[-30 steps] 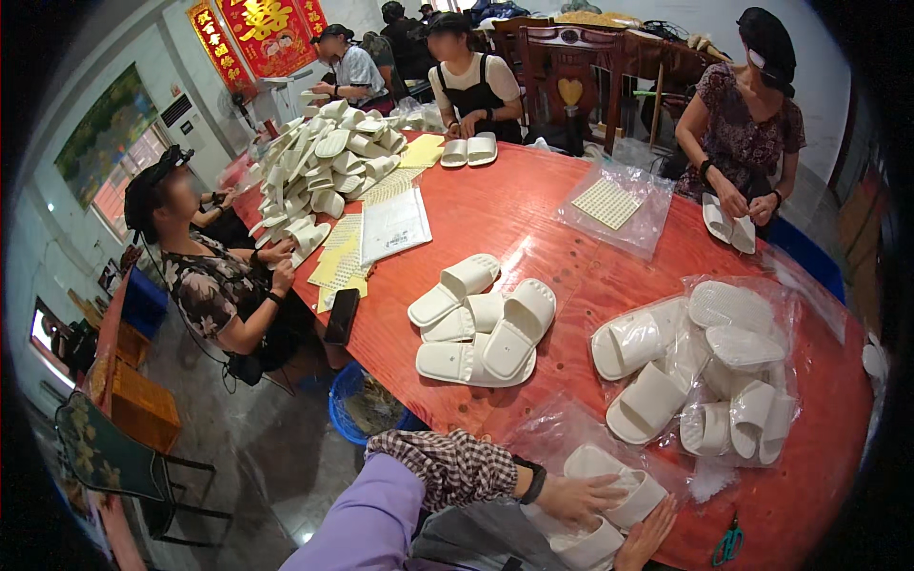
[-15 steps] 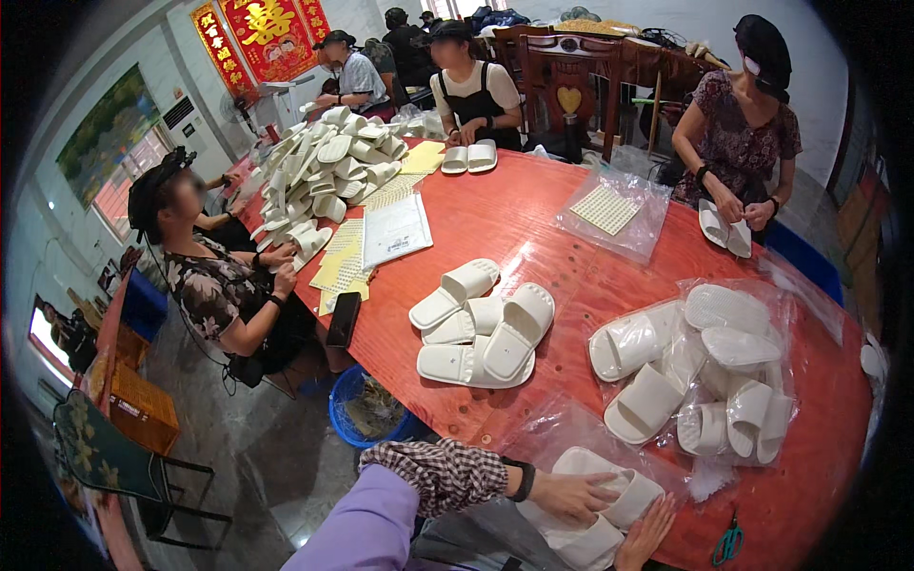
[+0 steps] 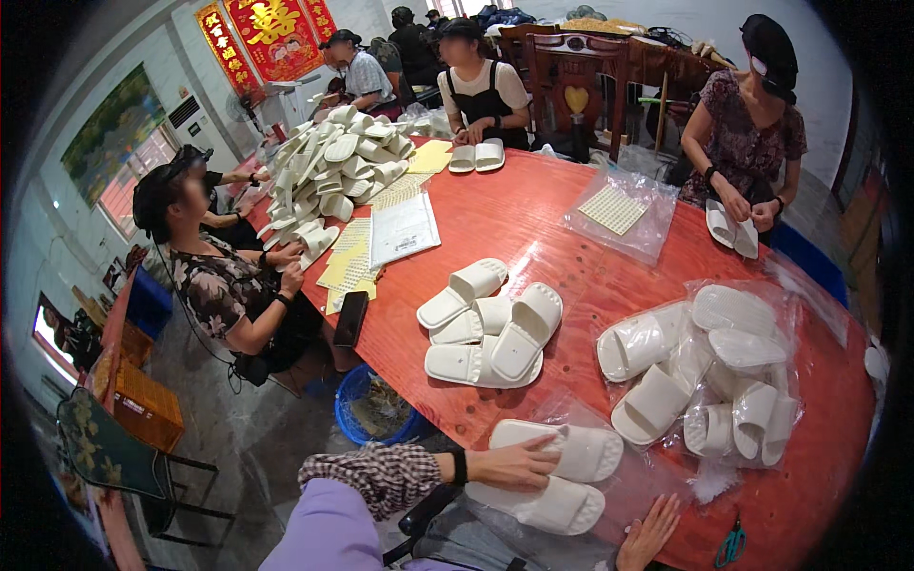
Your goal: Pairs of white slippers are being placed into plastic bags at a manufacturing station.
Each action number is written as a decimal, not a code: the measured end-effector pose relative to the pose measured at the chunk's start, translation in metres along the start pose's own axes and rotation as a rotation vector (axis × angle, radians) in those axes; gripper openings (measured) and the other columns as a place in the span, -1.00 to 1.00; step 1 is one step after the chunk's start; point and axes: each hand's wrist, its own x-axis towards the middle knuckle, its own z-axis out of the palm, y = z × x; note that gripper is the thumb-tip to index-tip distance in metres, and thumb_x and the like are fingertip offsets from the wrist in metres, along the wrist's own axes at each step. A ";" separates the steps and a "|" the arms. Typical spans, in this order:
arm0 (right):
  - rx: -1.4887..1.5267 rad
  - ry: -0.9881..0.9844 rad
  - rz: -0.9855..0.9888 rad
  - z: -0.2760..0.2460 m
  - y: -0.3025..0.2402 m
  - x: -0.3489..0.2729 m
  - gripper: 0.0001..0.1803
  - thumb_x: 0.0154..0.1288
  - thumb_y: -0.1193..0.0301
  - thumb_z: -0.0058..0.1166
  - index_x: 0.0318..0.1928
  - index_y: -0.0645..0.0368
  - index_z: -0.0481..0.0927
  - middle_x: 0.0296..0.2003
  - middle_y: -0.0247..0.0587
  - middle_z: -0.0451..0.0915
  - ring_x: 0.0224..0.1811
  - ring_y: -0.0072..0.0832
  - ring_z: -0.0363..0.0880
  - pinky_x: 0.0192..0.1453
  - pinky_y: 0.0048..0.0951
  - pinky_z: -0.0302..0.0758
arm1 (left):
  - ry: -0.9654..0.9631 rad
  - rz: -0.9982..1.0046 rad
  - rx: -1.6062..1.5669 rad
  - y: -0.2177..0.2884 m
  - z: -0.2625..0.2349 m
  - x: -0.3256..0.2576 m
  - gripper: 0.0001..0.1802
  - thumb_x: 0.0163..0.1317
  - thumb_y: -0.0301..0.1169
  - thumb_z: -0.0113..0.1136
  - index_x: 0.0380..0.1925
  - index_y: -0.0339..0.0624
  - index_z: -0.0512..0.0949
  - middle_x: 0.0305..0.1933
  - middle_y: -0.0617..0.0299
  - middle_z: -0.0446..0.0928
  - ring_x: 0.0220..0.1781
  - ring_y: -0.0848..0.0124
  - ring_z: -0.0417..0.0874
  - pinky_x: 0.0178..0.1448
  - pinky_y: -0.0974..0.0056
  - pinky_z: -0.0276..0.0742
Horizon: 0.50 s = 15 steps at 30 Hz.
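My left hand [image 3: 514,464] lies over a pair of white slippers at the near edge of the red table, fingers stretched out across the straps. The far slipper [image 3: 586,451] and near slipper [image 3: 566,507] lie side by side, toes pointing right. Clear plastic film [image 3: 647,481] spreads to their right; whether it also encloses the slippers I cannot tell. My right hand [image 3: 649,533] rests palm down by the film's near edge, fingers extended, apart from the slippers. Green-handled scissors [image 3: 731,544] lie right of it.
Loose white slippers [image 3: 490,328] lie mid-table; bagged slippers [image 3: 733,371] lie right. A slipper heap [image 3: 333,162], sticker sheets [image 3: 357,257] and a phone [image 3: 351,319] are at the left. A blue basket [image 3: 376,404] stands below the edge. Several people sit around.
The pair of slippers has moved left with my left hand and turned so the toes point right. My right hand, beside the slippers before, is now apart from them.
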 end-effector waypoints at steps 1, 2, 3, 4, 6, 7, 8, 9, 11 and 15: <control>-0.023 0.000 -0.007 0.000 0.000 0.000 -0.30 0.48 0.09 -0.28 0.49 0.14 0.04 0.50 0.03 -0.02 0.55 -0.03 -0.10 0.54 0.02 -0.18 | -0.053 -0.069 0.010 0.000 -0.006 -0.011 -0.83 0.19 -0.29 0.10 -0.31 -0.12 0.46 -0.05 0.08 0.43 0.32 0.13 0.35 0.58 -0.25 -0.22; -0.046 -0.001 -0.014 0.000 -0.001 0.001 -0.29 0.46 0.10 -0.24 0.49 0.15 0.04 0.50 0.04 -0.02 0.54 -0.02 -0.10 0.54 0.02 -0.18 | -0.070 -0.113 0.027 -0.001 -0.012 -0.022 -0.83 0.20 -0.30 0.09 -0.27 -0.12 0.46 0.02 0.09 0.43 0.34 0.13 0.34 0.59 -0.24 -0.24; -0.045 -0.001 -0.013 0.000 -0.001 0.001 -0.29 0.46 0.10 -0.24 0.49 0.15 0.04 0.50 0.04 -0.02 0.54 -0.02 -0.10 0.54 0.02 -0.18 | -0.088 -0.157 0.045 0.000 -0.021 -0.032 -0.82 0.21 -0.31 0.09 -0.23 -0.11 0.47 0.09 0.10 0.43 0.37 0.14 0.32 0.59 -0.23 -0.26; -0.045 0.003 -0.015 0.000 -0.001 0.001 -0.29 0.45 0.10 -0.22 0.49 0.15 0.05 0.50 0.05 -0.01 0.54 -0.02 -0.09 0.54 0.02 -0.17 | -0.085 -0.210 0.012 0.001 -0.029 -0.040 -0.77 0.21 -0.31 0.09 -0.15 -0.09 0.49 0.22 0.14 0.41 0.41 0.17 0.28 0.59 -0.22 -0.30; -0.042 0.005 -0.019 0.001 -0.001 0.002 -0.28 0.43 0.11 -0.20 0.49 0.15 0.05 0.49 0.06 -0.01 0.54 -0.01 -0.09 0.54 0.02 -0.17 | -0.004 -0.257 0.068 -0.003 -0.033 -0.059 -0.81 0.22 -0.30 0.13 -0.17 -0.03 0.50 0.16 0.20 0.42 0.46 0.19 0.21 0.58 -0.23 -0.24; -0.050 0.009 -0.028 0.001 0.000 0.002 -0.28 0.44 0.11 -0.20 0.49 0.16 0.05 0.49 0.07 -0.01 0.54 0.00 -0.09 0.54 0.02 -0.17 | 0.004 -0.293 0.072 -0.005 -0.036 -0.068 -0.78 0.23 -0.29 0.13 -0.13 -0.02 0.51 0.18 0.20 0.41 0.46 0.19 0.20 0.57 -0.23 -0.24; -0.058 0.014 -0.037 0.001 0.000 0.002 -0.28 0.44 0.11 -0.20 0.49 0.16 0.05 0.49 0.08 -0.01 0.53 0.00 -0.09 0.54 0.02 -0.17 | -0.054 -0.344 0.072 -0.008 -0.040 -0.077 -0.74 0.24 -0.29 0.12 -0.07 -0.01 0.51 0.21 0.21 0.40 0.48 0.20 0.17 0.57 -0.24 -0.24; -0.057 0.013 -0.036 0.001 0.000 0.002 -0.28 0.44 0.11 -0.20 0.49 0.16 0.05 0.49 0.08 -0.01 0.53 0.00 -0.09 0.54 0.02 -0.17 | -0.118 -0.381 0.117 -0.011 -0.044 -0.083 -0.68 0.27 -0.28 0.10 0.02 0.00 0.50 0.29 0.21 0.36 0.49 0.21 0.16 0.56 -0.23 -0.24; -0.054 0.000 -0.024 -0.001 -0.001 0.002 -0.27 0.43 0.11 -0.20 0.49 0.18 0.04 0.49 0.09 -0.01 0.53 0.01 -0.09 0.54 0.03 -0.16 | -0.079 -0.397 0.057 -0.016 -0.050 -0.093 -0.62 0.31 -0.28 0.08 0.12 0.01 0.47 0.38 0.21 0.30 0.49 0.22 0.16 0.56 -0.21 -0.23; -0.070 -0.012 -0.011 0.001 0.000 0.002 -0.26 0.43 0.10 -0.20 0.49 0.18 0.04 0.49 0.09 -0.02 0.53 0.01 -0.09 0.54 0.03 -0.17 | -0.103 -0.428 0.021 -0.022 -0.054 -0.100 -0.58 0.32 -0.28 0.07 0.19 0.02 0.44 0.44 0.21 0.24 0.50 0.22 0.15 0.57 -0.19 -0.22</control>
